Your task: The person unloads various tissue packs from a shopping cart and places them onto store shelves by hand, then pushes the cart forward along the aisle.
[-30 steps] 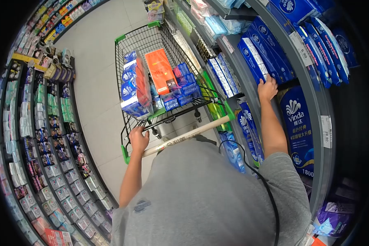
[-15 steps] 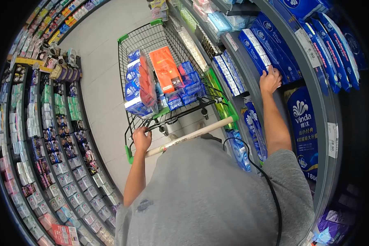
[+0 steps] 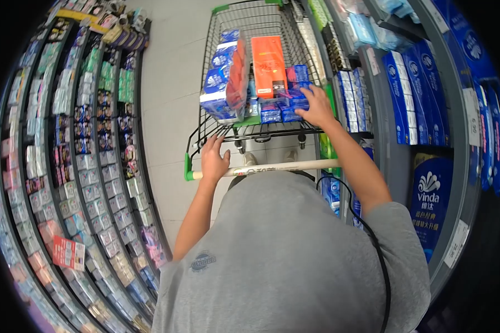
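Note:
In the shopping cart (image 3: 203, 100), small blue packets (image 3: 271, 114) lie beside an orange-red package (image 3: 269, 69) and a large clear-wrapped blue and white pack (image 3: 219, 83). My right hand (image 3: 318, 108) is over the packets at the cart's right side, fingers apart; whether the fingertips touch them I cannot tell. Close to the cart's near left rim is my left hand (image 3: 214, 158), its fingers stretched forward and holding nothing. The pale cart handle (image 3: 283, 167) runs between my forearms, just in front of my body.
On the right, a shelf holds blue packs (image 3: 401, 100) and a large blue Vinda pack (image 3: 428, 205) below them. Dense rows of small packages (image 3: 108, 183) line the left shelves. Tiled floor (image 3: 175, 105) lies between cart and left shelves. A black cable (image 3: 372, 238) hangs along my right side.
My right hand has left the blue pack on the right shelf and moved left over the cart. My left hand's fingers have straightened. The view has shifted, with the cart now higher and farther right.

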{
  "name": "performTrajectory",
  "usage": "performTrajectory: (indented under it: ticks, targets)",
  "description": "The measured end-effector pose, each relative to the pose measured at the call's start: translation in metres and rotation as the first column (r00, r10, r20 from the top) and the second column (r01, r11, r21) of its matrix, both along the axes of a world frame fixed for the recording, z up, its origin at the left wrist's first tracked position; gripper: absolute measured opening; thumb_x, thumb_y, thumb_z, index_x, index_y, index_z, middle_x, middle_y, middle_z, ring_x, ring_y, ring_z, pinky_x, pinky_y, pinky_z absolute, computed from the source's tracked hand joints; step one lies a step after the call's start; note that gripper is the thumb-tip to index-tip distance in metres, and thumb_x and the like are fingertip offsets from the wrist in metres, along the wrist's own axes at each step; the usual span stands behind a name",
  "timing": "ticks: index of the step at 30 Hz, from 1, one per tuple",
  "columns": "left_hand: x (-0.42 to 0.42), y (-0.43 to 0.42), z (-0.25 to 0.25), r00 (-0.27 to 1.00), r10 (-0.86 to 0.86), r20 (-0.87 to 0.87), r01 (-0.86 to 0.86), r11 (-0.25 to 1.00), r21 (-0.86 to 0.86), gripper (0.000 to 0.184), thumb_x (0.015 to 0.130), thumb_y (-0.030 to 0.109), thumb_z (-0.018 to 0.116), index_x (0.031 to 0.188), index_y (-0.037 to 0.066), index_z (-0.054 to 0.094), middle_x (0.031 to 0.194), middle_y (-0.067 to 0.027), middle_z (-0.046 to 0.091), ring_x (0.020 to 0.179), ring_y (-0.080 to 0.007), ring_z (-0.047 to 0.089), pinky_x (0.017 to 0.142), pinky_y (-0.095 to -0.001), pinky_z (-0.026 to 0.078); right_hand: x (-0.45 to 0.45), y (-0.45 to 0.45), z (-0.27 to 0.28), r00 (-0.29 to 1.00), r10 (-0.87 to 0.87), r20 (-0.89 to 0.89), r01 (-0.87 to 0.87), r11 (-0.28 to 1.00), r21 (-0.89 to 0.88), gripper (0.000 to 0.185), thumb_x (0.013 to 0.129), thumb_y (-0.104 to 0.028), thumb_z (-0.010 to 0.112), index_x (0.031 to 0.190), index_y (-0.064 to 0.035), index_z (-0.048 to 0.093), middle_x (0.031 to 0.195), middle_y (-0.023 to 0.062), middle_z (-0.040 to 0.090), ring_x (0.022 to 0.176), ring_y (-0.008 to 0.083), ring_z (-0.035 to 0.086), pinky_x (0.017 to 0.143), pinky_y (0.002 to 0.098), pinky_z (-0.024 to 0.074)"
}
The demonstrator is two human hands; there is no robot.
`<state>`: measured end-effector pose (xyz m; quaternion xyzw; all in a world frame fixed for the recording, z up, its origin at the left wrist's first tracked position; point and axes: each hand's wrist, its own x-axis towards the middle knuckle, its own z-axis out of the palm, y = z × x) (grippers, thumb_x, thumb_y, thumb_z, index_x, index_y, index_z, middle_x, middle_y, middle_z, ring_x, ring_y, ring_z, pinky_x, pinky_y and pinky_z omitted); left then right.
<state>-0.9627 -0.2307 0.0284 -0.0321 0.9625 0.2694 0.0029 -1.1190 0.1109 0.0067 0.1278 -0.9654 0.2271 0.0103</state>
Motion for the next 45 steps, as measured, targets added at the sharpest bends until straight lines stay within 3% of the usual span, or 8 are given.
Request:
performTrajectory:
  ticks: [7, 13, 16, 23, 27, 36, 43, 45]
  targets:
    - [0.027, 0.002, 0.018, 0.998, 0.059, -0.026, -0.059, 0.998, -0.002, 0.059, 0.076, 0.011, 0.073, 0.132, 0.013, 0.055, 0.143, -0.0137, 0.048, 0.127, -0.0337, 0.049, 0.104, -0.0414, 0.042, -0.007, -0.034, -0.037, 0.965, -0.116, 0.236, 0.028, 0.938, 0.345, 0.066, 0.067, -0.014, 0.077, 0.127, -0.0124, 0.049, 0.124, 0.0131, 0.054, 0.107, 0.0392, 0.055, 0.086, 0.0501, 0.0516]
    - [0.029, 0.002, 0.015, 0.996, 0.075, -0.039, -0.075, 0.997, 0.000, 0.055, 0.077, 0.014, 0.072, 0.130, 0.013, 0.057, 0.143, -0.0117, 0.048, 0.126, -0.0328, 0.049, 0.103, -0.0409, 0.042, 0.001, -0.026, -0.024, 0.947, -0.321, 0.012, 0.321, 0.940, -0.112, 0.041, 0.069, -0.014, 0.077, 0.107, -0.0061, 0.063, 0.104, 0.0134, 0.065, 0.094, 0.0295, 0.065, 0.078, 0.0410, 0.0526]
    - [0.022, -0.001, 0.013, 0.989, 0.145, 0.007, -0.145, 0.985, 0.096, 0.052, 0.076, 0.014, 0.073, 0.127, 0.011, 0.060, 0.136, -0.0130, 0.055, 0.122, -0.0334, 0.053, 0.102, -0.0410, 0.043, 0.007, -0.014, 0.009, 0.798, -0.435, 0.416, 0.602, 0.580, -0.549, 0.035, 0.074, -0.019, 0.079, 0.101, -0.0033, 0.064, 0.092, 0.0069, 0.069, 0.077, 0.0206, 0.065, 0.074, 0.0337, 0.0516]
    - [-0.035, 0.024, 0.046, 0.982, 0.045, 0.185, -0.109, 0.929, 0.353, 0.043, 0.081, 0.017, 0.072, 0.120, 0.002, 0.063, 0.118, -0.0190, 0.065, 0.113, -0.0299, 0.060, 0.096, -0.0382, 0.047, 0.057, 0.011, 0.054, 0.648, 0.024, 0.761, 0.753, -0.169, -0.636, 0.037, 0.080, -0.023, 0.073, 0.110, -0.0058, 0.060, 0.102, 0.0077, 0.066, 0.092, 0.0217, 0.064, 0.081, 0.0398, 0.0504]
    - [-0.065, 0.051, 0.066, 0.892, -0.142, 0.429, -0.317, 0.480, 0.818, 0.052, 0.090, 0.024, 0.067, 0.130, -0.005, 0.050, 0.123, -0.0169, 0.062, 0.115, -0.0263, 0.060, 0.096, -0.0366, 0.048, 0.081, -0.005, 0.089, 0.662, 0.082, 0.745, 0.724, -0.327, -0.608, 0.038, 0.084, -0.027, 0.065, 0.114, -0.0046, 0.060, 0.105, 0.0134, 0.067, 0.096, 0.0286, 0.064, 0.088, 0.0457, 0.0477]
    - [-0.091, 0.063, 0.101, 0.926, -0.330, 0.182, -0.259, -0.208, 0.943, 0.047, 0.093, 0.020, 0.063, 0.133, 0.007, 0.042, 0.122, -0.0086, 0.061, 0.114, -0.0233, 0.060, 0.098, -0.0429, 0.049, 0.101, -0.010, 0.116, 0.739, 0.342, 0.580, 0.660, -0.197, -0.725, 0.045, 0.087, -0.021, 0.060, 0.125, 0.0027, 0.054, 0.112, 0.0172, 0.066, 0.095, 0.0287, 0.068, 0.086, 0.0445, 0.0549]
    - [-0.098, 0.060, 0.137, 0.980, -0.163, 0.118, -0.117, 0.015, 0.993, 0.050, 0.086, 0.008, 0.069, 0.128, 0.003, 0.044, 0.120, -0.0113, 0.062, 0.107, -0.0192, 0.063, 0.092, -0.0366, 0.052, 0.099, -0.046, 0.139, 0.552, 0.180, 0.814, 0.540, 0.667, -0.514, 0.066, 0.081, -0.032, 0.077, 0.131, 0.0015, 0.050, 0.116, 0.0128, 0.064, 0.102, 0.0205, 0.064, 0.085, 0.0345, 0.0528]
    - [-0.094, 0.062, 0.149, 0.987, -0.160, -0.001, 0.056, 0.337, 0.940, 0.051, 0.082, 0.004, 0.073, 0.125, 0.001, 0.047, 0.115, -0.0109, 0.064, 0.104, -0.0175, 0.063, 0.090, -0.0329, 0.051, 0.106, -0.066, 0.119, 0.713, 0.125, 0.690, 0.512, 0.580, -0.633, 0.072, 0.081, -0.033, 0.078, 0.136, 0.0015, 0.047, 0.122, 0.0169, 0.061, 0.111, 0.0254, 0.061, 0.093, 0.0364, 0.0489]
